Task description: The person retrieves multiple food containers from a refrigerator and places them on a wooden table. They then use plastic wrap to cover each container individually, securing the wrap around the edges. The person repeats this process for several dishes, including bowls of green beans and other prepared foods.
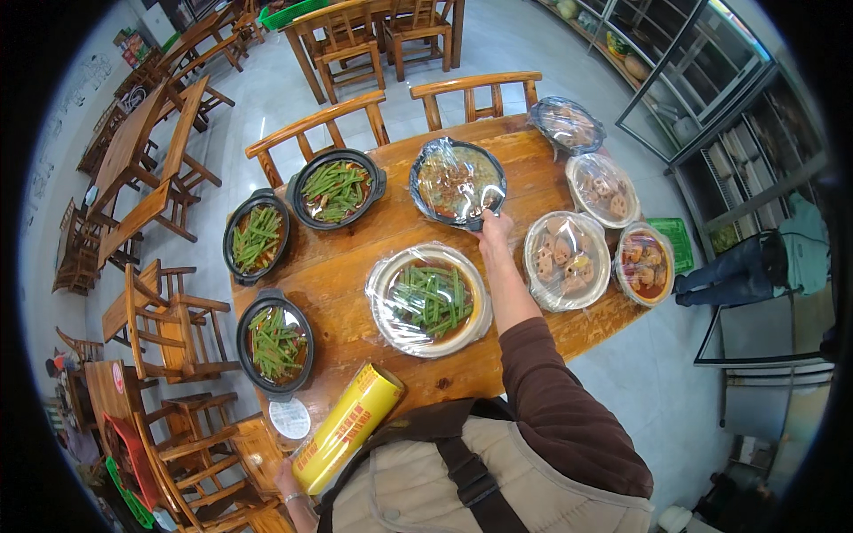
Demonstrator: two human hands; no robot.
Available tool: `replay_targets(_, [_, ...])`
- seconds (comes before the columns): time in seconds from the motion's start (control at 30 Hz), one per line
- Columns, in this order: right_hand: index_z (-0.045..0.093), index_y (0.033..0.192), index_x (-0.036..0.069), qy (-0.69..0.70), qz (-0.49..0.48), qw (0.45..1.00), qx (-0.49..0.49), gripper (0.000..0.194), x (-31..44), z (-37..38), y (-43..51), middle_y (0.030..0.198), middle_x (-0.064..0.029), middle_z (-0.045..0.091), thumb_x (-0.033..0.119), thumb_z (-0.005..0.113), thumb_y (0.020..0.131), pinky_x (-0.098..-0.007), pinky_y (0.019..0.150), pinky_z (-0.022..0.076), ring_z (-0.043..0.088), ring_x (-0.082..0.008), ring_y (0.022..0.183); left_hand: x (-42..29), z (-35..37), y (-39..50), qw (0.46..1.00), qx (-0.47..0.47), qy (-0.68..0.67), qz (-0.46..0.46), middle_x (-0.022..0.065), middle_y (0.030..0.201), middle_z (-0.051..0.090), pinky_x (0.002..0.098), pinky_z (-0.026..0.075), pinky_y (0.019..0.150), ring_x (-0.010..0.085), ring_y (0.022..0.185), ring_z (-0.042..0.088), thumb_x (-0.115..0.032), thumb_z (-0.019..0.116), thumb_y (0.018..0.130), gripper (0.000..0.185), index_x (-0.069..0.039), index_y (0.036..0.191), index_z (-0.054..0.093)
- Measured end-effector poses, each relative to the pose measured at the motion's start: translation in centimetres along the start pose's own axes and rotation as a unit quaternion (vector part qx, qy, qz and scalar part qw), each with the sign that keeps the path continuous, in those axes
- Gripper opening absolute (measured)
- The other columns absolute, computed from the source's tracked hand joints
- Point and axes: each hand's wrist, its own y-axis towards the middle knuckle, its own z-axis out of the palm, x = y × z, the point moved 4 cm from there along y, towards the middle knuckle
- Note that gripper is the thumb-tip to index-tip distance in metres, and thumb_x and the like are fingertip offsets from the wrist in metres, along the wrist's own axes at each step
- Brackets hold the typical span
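Observation:
My right hand (493, 230) grips the near handle of a black pot (458, 181) of food covered in plastic film, on the wooden table. My left hand (288, 478) holds the lower end of a yellow roll of cling film (348, 428) at the table's near left edge. Between them lies a film-covered pale pot of green beans (430, 300). Three uncovered black pots of green beans stand at the left: one at the back (336, 189), one at the far left (256, 236), one nearer (274, 343).
Film-wrapped pots of lotus root (566, 261) and other food (644, 264) stand at the table's right. Wooden chairs (320, 123) line its far side. A person (753, 266) is by the open glass-door cabinet (693, 73) at the right. A white disc (290, 418) lies near the roll.

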Motion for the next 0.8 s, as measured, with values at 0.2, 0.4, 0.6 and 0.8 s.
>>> replay_targets(0.2, [0.056, 0.091, -0.006, 0.053, -0.069, 0.994, -0.066, 0.015, 2.4, -1.0, 1.8, 0.086, -0.0142, 0.06, -0.002, 0.053, 0.076, -0.0406, 0.054, 0.0577, 0.063, -0.025, 0.068, -1.1, 1.6, -1.0, 1.0, 0.014, 0.006, 0.009, 0.0086, 0.078, 0.064, 0.0266, 0.049, 0.062, 0.0149, 0.067, 0.058, -0.019, 0.051, 0.09, 0.027, 0.005, 0.088, 0.063])
replay_targets(0.4, [0.048, 0.104, -0.007, 0.114, -0.067, 0.983, -0.126, 0.023, 4.7, -1.4, 2.7, 0.099, -0.0187, 0.056, -0.002, 0.051, 0.082, -0.0424, 0.061, 0.0586, 0.063, -0.031, 0.08, -1.7, 2.0, -1.7, 1.0, -0.003, -0.027, -0.015, 0.0084, 0.078, 0.063, 0.0269, 0.049, 0.063, 0.0154, 0.067, 0.059, -0.019, 0.052, 0.09, 0.026, 0.005, 0.087, 0.063])
replay_targets(0.6, [0.056, 0.103, 0.002, 0.198, -0.052, 0.975, -0.086, 0.019, 3.3, -2.0, 3.1, 0.096, -0.0107, 0.058, 0.008, 0.052, 0.085, -0.0394, 0.07, 0.0524, 0.061, -0.0265, 0.08, -1.9, 2.0, -1.4, 0.999, 0.009, -0.041, -0.024, 0.006, 0.082, 0.062, 0.0259, 0.048, 0.066, 0.014, 0.073, 0.058, -0.02, 0.056, 0.088, 0.024, 0.003, 0.087, 0.063])
replay_targets(0.8, [0.062, 0.098, 0.0, -0.519, -0.122, 0.803, 0.267, 0.035, 2.2, -5.7, -8.1, 0.086, -0.0094, 0.064, 0.032, 0.052, 0.089, -0.0323, 0.073, 0.0483, 0.062, -0.0192, 0.08, -2.8, 2.1, -1.7, 0.998, 0.014, 0.06, 0.003, 0.0048, 0.082, 0.062, 0.0252, 0.047, 0.066, 0.0129, 0.073, 0.057, -0.022, 0.057, 0.088, 0.025, 0.002, 0.089, 0.064])
